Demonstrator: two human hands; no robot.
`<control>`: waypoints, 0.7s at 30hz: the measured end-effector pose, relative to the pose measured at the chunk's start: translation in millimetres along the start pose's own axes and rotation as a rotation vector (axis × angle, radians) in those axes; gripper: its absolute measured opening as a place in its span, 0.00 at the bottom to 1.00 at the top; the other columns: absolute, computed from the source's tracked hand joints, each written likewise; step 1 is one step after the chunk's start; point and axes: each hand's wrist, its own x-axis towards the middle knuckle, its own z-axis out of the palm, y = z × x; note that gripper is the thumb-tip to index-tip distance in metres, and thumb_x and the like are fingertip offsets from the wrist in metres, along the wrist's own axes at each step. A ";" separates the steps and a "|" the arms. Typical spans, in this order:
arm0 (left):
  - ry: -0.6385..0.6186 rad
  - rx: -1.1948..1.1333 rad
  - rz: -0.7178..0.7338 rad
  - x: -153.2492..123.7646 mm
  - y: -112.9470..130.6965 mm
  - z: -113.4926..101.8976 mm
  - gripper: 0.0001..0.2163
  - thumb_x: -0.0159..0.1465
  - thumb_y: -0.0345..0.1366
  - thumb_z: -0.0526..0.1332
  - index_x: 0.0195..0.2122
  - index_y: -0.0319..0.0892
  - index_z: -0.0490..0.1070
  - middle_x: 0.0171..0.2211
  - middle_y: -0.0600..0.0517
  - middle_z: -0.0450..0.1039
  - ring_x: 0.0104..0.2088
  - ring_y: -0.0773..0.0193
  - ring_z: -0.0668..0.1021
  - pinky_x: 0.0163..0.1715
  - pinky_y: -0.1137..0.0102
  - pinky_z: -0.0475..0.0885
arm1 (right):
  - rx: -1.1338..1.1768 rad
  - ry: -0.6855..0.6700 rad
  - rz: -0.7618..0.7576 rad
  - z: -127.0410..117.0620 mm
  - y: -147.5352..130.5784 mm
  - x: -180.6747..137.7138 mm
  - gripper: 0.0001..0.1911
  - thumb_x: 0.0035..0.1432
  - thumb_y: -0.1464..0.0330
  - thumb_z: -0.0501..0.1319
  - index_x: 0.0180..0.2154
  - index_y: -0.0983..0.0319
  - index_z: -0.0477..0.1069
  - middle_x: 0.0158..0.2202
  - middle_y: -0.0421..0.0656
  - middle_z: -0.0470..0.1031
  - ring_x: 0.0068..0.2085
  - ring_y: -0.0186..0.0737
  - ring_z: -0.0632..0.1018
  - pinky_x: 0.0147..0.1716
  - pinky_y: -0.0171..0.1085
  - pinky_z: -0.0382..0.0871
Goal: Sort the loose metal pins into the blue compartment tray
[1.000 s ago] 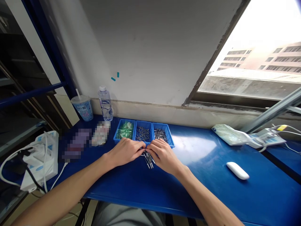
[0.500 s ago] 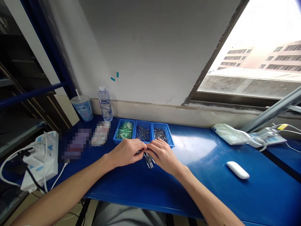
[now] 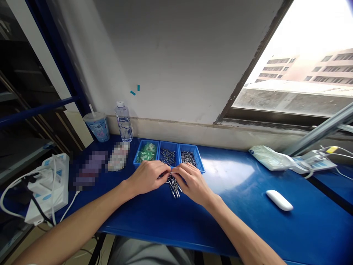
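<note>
My left hand [image 3: 147, 177] and my right hand [image 3: 193, 181] meet fingertip to fingertip over a small pile of metal pins [image 3: 174, 186] on the blue table [image 3: 242, 217]. Both hands have their fingers curled in a pinch; what they pinch is too small to name. Just behind them stand three blue trays side by side: the left tray [image 3: 146, 152] holds green parts, the middle tray [image 3: 167, 156] and the right tray [image 3: 190, 157] hold metal pins.
A cup with a straw [image 3: 97, 126] and a water bottle [image 3: 123, 121] stand at the wall on the left. A white power strip with cables [image 3: 45, 186] lies at the far left. A white mouse [image 3: 279, 200] and a white device [image 3: 292, 162] lie to the right.
Both hands have shifted slightly at the fingertips over the pin pile; otherwise the scene is the same.
</note>
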 end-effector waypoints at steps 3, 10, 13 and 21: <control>-0.014 0.013 0.011 -0.1 -0.2 0.5 0.05 0.73 0.33 0.60 0.43 0.42 0.76 0.34 0.52 0.81 0.34 0.61 0.82 0.33 0.69 0.70 | 0.006 0.025 -0.005 -0.1 0.2 0.0 0.07 0.76 0.73 0.55 0.45 0.60 0.71 0.37 0.43 0.78 0.34 0.39 0.75 0.37 0.40 0.66; -0.066 0.001 0.033 1.9 1.6 -1.5 0.09 0.75 0.34 0.57 0.44 0.42 0.77 0.37 0.52 0.82 0.37 0.61 0.82 0.35 0.68 0.71 | -0.009 0.043 -0.019 -2.3 -1.3 0.0 0.07 0.75 0.74 0.56 0.42 0.60 0.71 0.37 0.43 0.77 0.34 0.39 0.74 0.37 0.40 0.65; -0.072 0.006 0.036 2.1 2.6 -2.5 0.09 0.75 0.34 0.56 0.44 0.42 0.77 0.36 0.52 0.82 0.37 0.61 0.82 0.35 0.67 0.71 | 0.003 0.033 -0.015 -2.3 -1.7 -0.1 0.07 0.75 0.74 0.56 0.43 0.60 0.71 0.37 0.43 0.77 0.34 0.39 0.74 0.37 0.39 0.65; -0.063 0.045 0.055 1.8 1.5 -2.5 0.10 0.76 0.34 0.57 0.40 0.41 0.77 0.33 0.52 0.79 0.34 0.62 0.80 0.33 0.68 0.69 | -0.002 -0.034 0.009 -2.7 -1.5 0.8 0.08 0.77 0.73 0.53 0.43 0.60 0.70 0.37 0.43 0.76 0.33 0.39 0.72 0.37 0.39 0.63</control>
